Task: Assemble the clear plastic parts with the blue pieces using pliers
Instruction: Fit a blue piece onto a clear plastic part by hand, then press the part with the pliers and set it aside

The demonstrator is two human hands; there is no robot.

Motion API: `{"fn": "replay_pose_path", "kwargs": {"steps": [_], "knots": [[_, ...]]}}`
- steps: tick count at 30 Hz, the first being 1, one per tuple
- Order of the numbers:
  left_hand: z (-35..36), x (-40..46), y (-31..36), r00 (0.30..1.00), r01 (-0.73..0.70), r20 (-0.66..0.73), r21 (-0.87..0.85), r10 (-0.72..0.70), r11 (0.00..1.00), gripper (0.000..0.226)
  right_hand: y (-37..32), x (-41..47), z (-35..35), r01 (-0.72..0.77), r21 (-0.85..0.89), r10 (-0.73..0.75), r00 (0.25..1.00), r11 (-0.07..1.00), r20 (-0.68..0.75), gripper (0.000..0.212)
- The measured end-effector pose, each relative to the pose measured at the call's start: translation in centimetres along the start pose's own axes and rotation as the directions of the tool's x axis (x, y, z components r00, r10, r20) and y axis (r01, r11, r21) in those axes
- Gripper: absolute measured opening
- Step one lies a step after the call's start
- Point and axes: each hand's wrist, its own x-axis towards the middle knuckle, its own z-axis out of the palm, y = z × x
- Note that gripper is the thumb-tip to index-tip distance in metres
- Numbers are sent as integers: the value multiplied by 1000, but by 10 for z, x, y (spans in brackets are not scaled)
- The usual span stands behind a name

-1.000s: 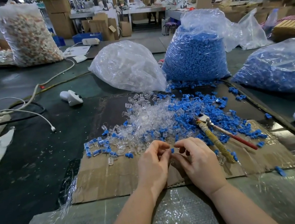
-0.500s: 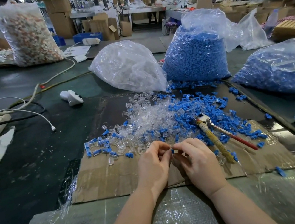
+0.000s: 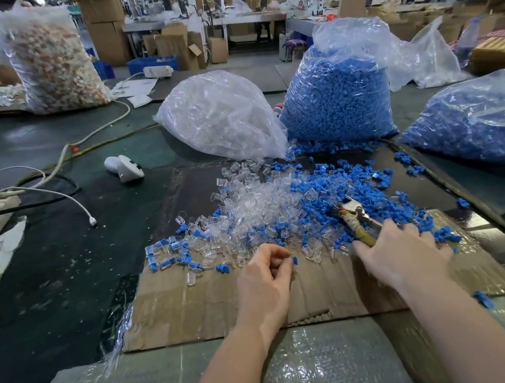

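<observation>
My left hand point(image 3: 264, 277) pinches a small part with a blue piece point(image 3: 295, 260) showing at the fingertips, just above the cardboard sheet point(image 3: 197, 305). My right hand point(image 3: 399, 249) lies over the pliers' handles, fingers spread and slightly blurred; its grip is unclear. The pliers point(image 3: 355, 218) have a yellow-wrapped handle and metal jaws pointing away from me. Beyond both hands a heap of clear plastic parts point(image 3: 260, 203) merges into a heap of blue pieces point(image 3: 342, 189). A few joined clear-and-blue parts point(image 3: 170, 249) lie at the left of the heap.
Bags stand behind the heaps: one of clear parts point(image 3: 218, 119), one of blue pieces point(image 3: 336, 99), another blue one point(image 3: 481, 120) at right. A white handheld device point(image 3: 124, 168) and cables point(image 3: 51, 189) lie left. Bubble wrap point(image 3: 277, 376) covers the near edge.
My hands were together working one small part. My right hand has moved right onto the pliers; my left hand keeps the part.
</observation>
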Motion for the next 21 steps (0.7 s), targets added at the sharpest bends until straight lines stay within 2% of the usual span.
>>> {"fn": "replay_pose_path", "kwargs": {"steps": [5, 9, 11, 13, 15, 16, 19, 21], "knots": [[-1, 1, 1, 1000, 20, -3, -30, -20, 999, 22, -2, 8, -10, 5, 80, -10, 998, 997, 64, 40], [-2, 4, 0, 999, 50, -19, -43, -50, 998, 19, -4, 4, -19, 32, 140, -38, 999, 990, 40, 30], [-2, 7, 0, 996, 82, -31, -75, -84, 994, 16, -6, -1, -23, 90, 138, -90, 996, 986, -9, 30], [-3, 11, 2, 989, 135, -34, -146, -141, 980, 12, -10, -10, -29, 213, 142, -205, 976, 967, -73, 30], [-4, 16, 5, 976, 203, -22, -255, -216, 945, 10, -16, -21, -35, 323, 233, -315, 946, 917, -70, 29], [-6, 19, 7, 967, 237, -13, -320, -254, 917, 9, -18, -26, -38, 346, 325, -358, 933, 880, -23, 27], [-10, 25, 12, 942, 302, 18, -489, -336, 818, 5, -23, -40, -44, 311, 615, -482, 867, 724, 129, 14], [-12, 27, 13, 929, 322, 25, -546, -370, 773, 6, -24, -46, -42, 309, 644, -529, 830, 700, 177, 12]]}}
